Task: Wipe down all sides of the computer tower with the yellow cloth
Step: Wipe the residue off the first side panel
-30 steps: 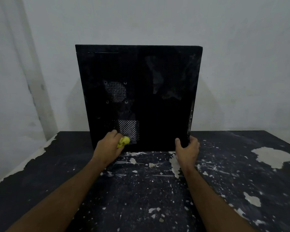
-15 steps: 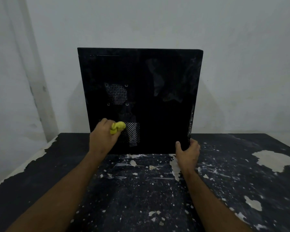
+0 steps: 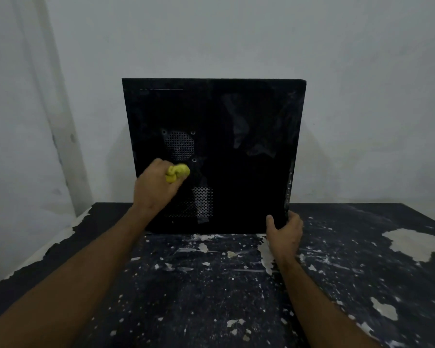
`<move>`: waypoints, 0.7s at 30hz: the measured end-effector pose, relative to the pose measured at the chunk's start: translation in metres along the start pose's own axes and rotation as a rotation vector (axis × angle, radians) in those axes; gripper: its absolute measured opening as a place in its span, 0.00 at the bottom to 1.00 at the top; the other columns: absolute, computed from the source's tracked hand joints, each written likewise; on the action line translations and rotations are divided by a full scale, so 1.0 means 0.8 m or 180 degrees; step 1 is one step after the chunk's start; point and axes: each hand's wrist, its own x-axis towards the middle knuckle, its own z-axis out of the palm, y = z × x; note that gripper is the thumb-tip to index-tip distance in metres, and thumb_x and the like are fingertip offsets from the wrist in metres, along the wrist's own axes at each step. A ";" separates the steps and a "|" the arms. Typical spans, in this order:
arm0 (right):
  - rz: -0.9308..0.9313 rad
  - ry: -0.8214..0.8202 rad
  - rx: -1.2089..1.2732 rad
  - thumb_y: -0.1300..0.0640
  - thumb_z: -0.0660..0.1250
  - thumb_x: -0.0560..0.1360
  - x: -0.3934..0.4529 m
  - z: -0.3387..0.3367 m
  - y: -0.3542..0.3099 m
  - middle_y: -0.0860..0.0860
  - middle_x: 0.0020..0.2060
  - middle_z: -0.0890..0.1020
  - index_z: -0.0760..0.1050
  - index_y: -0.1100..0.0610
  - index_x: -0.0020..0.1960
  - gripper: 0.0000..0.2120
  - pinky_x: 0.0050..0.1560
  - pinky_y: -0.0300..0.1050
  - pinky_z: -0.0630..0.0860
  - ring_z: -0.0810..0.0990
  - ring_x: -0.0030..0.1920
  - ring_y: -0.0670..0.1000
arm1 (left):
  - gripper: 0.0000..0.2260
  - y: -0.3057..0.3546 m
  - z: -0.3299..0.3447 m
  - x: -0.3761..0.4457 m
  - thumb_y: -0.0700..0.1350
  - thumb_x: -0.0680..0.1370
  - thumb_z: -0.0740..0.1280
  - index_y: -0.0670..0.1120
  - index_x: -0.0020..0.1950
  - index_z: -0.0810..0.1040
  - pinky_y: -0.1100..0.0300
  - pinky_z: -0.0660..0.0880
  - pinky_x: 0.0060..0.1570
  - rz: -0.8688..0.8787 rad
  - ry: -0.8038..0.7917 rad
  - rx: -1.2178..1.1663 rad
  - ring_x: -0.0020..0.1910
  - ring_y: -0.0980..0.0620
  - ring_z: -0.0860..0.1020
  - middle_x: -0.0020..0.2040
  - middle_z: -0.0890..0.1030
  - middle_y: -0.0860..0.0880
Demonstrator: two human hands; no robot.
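The black computer tower (image 3: 236,121) stands upright on the table with its broad side panel facing me. That panel has two perforated vents, one above the other, at its left. My left hand (image 3: 155,188) grips the bunched yellow cloth (image 3: 177,172) and presses it against the panel between the two vents. My right hand (image 3: 284,231) holds the tower's lower right corner, thumb on the side panel and fingers curled round the edge.
The table (image 3: 211,285) is dark with chipped pale patches, and its left edge runs diagonally near my left forearm. A plain white wall (image 3: 362,96) stands right behind the tower, with a pale vertical strip (image 3: 55,109) at the left.
My left hand has slid the yellow cloth upward along the panel, from beside the lower vent to just under the upper vent. The right hand has kept its hold on the corner.
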 end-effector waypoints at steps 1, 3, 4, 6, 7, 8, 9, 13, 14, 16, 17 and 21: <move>0.0003 0.0004 -0.0010 0.47 0.71 0.78 0.000 0.000 0.000 0.56 0.63 0.72 0.67 0.60 0.72 0.29 0.65 0.59 0.76 0.73 0.63 0.57 | 0.15 0.003 -0.005 0.007 0.57 0.77 0.74 0.45 0.48 0.80 0.54 0.72 0.37 -0.0194 0.0245 -0.0149 0.40 0.49 0.75 0.46 0.77 0.49; 0.0003 0.0015 -0.0032 0.47 0.71 0.78 0.001 0.000 0.001 0.56 0.63 0.72 0.67 0.60 0.72 0.29 0.65 0.59 0.76 0.73 0.63 0.57 | 0.14 0.009 -0.006 0.013 0.55 0.77 0.74 0.45 0.49 0.80 0.53 0.73 0.37 -0.0012 0.0138 -0.0070 0.41 0.48 0.76 0.47 0.77 0.48; 0.0001 0.0004 -0.0022 0.46 0.71 0.78 0.001 -0.001 0.001 0.56 0.63 0.72 0.67 0.60 0.72 0.29 0.66 0.59 0.75 0.73 0.63 0.57 | 0.13 0.013 -0.005 0.011 0.54 0.77 0.74 0.45 0.50 0.80 0.52 0.73 0.38 0.0278 -0.0159 0.0088 0.43 0.47 0.77 0.47 0.77 0.48; 0.0000 -0.0013 0.0002 0.46 0.72 0.78 0.001 -0.001 0.001 0.56 0.63 0.72 0.67 0.60 0.72 0.29 0.66 0.59 0.75 0.73 0.63 0.56 | 0.13 0.013 -0.007 0.013 0.53 0.76 0.75 0.45 0.51 0.80 0.50 0.75 0.38 0.0687 -0.0600 0.0352 0.46 0.44 0.79 0.47 0.76 0.48; 0.0009 -0.0012 -0.0001 0.47 0.72 0.78 0.001 -0.002 0.002 0.55 0.63 0.72 0.67 0.60 0.72 0.29 0.66 0.59 0.75 0.73 0.63 0.56 | 0.13 0.012 -0.009 0.020 0.54 0.76 0.75 0.45 0.50 0.80 0.50 0.76 0.37 0.0644 -0.0506 0.0361 0.44 0.44 0.78 0.47 0.76 0.48; 0.0022 -0.0012 0.0001 0.47 0.72 0.78 0.001 -0.002 0.002 0.55 0.63 0.72 0.67 0.60 0.72 0.29 0.66 0.59 0.75 0.73 0.64 0.56 | 0.14 0.011 -0.011 0.027 0.55 0.76 0.75 0.45 0.48 0.79 0.50 0.75 0.36 0.0466 -0.0238 0.0284 0.42 0.46 0.77 0.46 0.76 0.48; 0.0021 -0.0010 0.0008 0.47 0.72 0.78 0.000 -0.002 0.001 0.55 0.63 0.72 0.67 0.60 0.72 0.29 0.66 0.59 0.75 0.73 0.64 0.56 | 0.15 0.012 -0.014 0.032 0.56 0.76 0.75 0.45 0.47 0.79 0.52 0.74 0.35 0.0251 0.0054 0.0143 0.41 0.47 0.76 0.46 0.76 0.48; 0.0023 -0.0007 0.0042 0.47 0.72 0.78 0.000 0.000 -0.001 0.55 0.63 0.72 0.67 0.59 0.71 0.28 0.65 0.59 0.76 0.73 0.63 0.56 | 0.13 0.022 -0.007 0.027 0.52 0.76 0.76 0.44 0.50 0.79 0.53 0.73 0.35 0.0666 -0.0276 0.0291 0.44 0.44 0.78 0.47 0.77 0.47; 0.0028 -0.0010 0.0047 0.47 0.72 0.78 -0.001 0.000 -0.001 0.55 0.63 0.72 0.67 0.59 0.71 0.28 0.65 0.59 0.76 0.73 0.63 0.56 | 0.13 0.022 -0.008 0.026 0.52 0.75 0.76 0.44 0.51 0.80 0.53 0.72 0.35 0.0833 -0.0472 0.0371 0.45 0.44 0.79 0.48 0.77 0.47; 0.0031 -0.0016 0.0043 0.47 0.72 0.78 0.000 0.000 -0.001 0.55 0.62 0.72 0.67 0.59 0.71 0.28 0.65 0.59 0.76 0.74 0.62 0.56 | 0.13 0.018 -0.014 0.036 0.53 0.76 0.75 0.45 0.51 0.80 0.53 0.72 0.36 0.0663 -0.0181 0.0310 0.44 0.45 0.78 0.48 0.77 0.47; 0.0024 -0.0015 0.0048 0.47 0.72 0.78 0.000 -0.001 -0.001 0.55 0.62 0.72 0.68 0.59 0.71 0.28 0.65 0.58 0.76 0.74 0.62 0.56 | 0.14 0.016 -0.018 0.043 0.55 0.76 0.75 0.44 0.50 0.80 0.53 0.72 0.36 0.0366 0.0150 0.0181 0.42 0.47 0.77 0.47 0.77 0.47; 0.0038 -0.0001 0.0043 0.47 0.72 0.78 0.000 0.000 0.000 0.54 0.62 0.72 0.68 0.58 0.71 0.28 0.65 0.58 0.76 0.74 0.62 0.56 | 0.14 0.017 -0.022 0.042 0.54 0.77 0.75 0.45 0.52 0.80 0.50 0.75 0.38 0.0235 0.0305 0.0035 0.44 0.45 0.79 0.49 0.77 0.47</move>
